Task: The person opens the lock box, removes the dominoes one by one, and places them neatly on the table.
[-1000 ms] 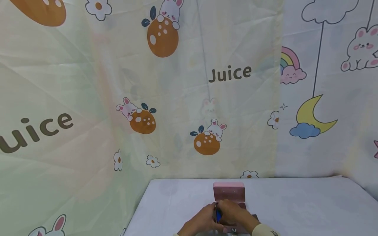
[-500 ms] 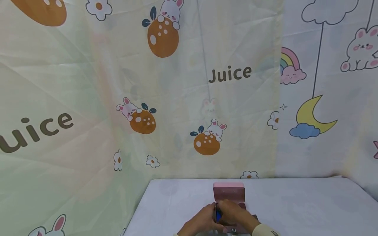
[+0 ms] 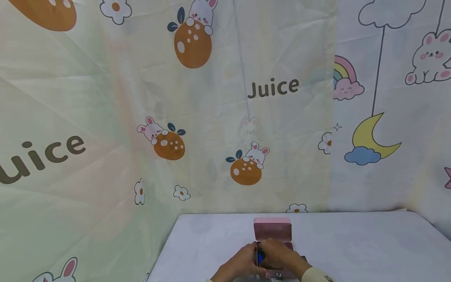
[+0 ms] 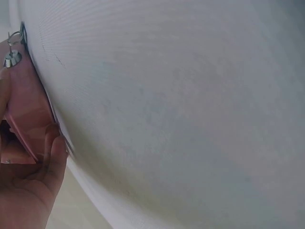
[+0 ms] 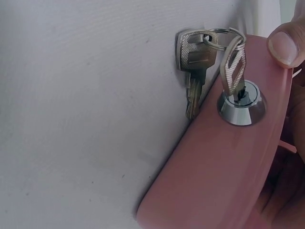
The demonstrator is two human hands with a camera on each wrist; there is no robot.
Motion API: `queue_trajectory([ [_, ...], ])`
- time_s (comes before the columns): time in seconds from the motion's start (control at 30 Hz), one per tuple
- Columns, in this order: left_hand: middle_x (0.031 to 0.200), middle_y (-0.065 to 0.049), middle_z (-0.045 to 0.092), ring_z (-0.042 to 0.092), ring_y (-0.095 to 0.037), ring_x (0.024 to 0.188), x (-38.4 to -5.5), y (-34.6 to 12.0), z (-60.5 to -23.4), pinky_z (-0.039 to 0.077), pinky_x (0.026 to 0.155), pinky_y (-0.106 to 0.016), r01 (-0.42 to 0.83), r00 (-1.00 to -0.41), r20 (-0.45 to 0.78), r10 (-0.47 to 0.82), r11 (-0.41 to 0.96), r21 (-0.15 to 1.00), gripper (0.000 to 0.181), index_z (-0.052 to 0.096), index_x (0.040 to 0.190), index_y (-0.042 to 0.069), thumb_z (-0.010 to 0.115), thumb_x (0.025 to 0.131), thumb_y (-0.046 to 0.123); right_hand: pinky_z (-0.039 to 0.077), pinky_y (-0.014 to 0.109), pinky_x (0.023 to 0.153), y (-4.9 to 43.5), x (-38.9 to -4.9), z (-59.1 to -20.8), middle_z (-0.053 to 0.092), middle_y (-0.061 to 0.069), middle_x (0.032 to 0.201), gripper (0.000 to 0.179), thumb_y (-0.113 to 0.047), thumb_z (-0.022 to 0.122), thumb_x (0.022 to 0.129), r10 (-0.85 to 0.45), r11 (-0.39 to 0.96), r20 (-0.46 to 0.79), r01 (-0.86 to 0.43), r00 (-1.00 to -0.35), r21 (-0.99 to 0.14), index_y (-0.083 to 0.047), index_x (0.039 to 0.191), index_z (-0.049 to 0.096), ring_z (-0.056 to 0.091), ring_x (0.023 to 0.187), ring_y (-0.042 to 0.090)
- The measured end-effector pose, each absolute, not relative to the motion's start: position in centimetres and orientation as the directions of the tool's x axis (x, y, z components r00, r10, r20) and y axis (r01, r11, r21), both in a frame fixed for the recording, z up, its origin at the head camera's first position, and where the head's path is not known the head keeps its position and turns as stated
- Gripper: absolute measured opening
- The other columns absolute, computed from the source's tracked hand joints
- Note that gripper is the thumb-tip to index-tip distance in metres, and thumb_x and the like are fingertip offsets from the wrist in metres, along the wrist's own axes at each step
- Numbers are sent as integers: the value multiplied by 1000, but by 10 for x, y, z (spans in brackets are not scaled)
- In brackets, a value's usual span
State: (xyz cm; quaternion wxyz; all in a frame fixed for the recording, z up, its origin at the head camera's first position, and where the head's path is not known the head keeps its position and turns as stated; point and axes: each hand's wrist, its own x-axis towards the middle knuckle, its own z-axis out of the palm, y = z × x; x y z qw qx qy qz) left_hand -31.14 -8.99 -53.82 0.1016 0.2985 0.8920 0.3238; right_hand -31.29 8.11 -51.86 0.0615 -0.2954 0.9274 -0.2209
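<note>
A pink cash box (image 5: 214,171) sits on the white table with its lid (image 3: 273,232) raised at the back. My left hand (image 3: 240,261) grips the box's left side, thumb at the front corner and fingers along the wall. My right hand (image 3: 278,252) reaches down into the box, its fingertips hidden. A blue thing (image 3: 260,257) shows inside, between that hand and the left wall; I cannot tell whether the right fingers hold it. On the front wall, a key stands in the round silver lock (image 5: 242,113), and a second key (image 5: 195,55) hangs from the same ring.
White cloth covers the table (image 3: 352,243). Just right of the box, a dark flat thing (image 3: 303,258) shows partly behind the right wrist. A curtain (image 3: 211,117) printed with rabbits and oranges hangs beyond the table's far edge.
The head view has shifted very slightly. Both hands and the box stay as they were.
</note>
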Motion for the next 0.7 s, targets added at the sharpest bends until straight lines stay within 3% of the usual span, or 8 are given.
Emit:
queue_trajectory([
  [0.33,107,11,59,54,2,93,-315,-90,-540,48,81,-21,472,-794,14,608,601,645,70,50,124,17,83,68,40,55,31,65,84,-308,-508,65,-3,80,29,-27,80,74,-567,726,31,-517,-823,-454,-11,96,69,54,65,5],
  [0.7,106,12,58,54,1,90,-313,-90,-541,48,80,-22,433,-798,-7,603,580,690,68,50,125,22,83,69,38,53,28,64,87,-308,-511,65,-6,80,31,-28,81,72,-560,725,32,-508,-828,-464,-14,98,71,52,62,5],
])
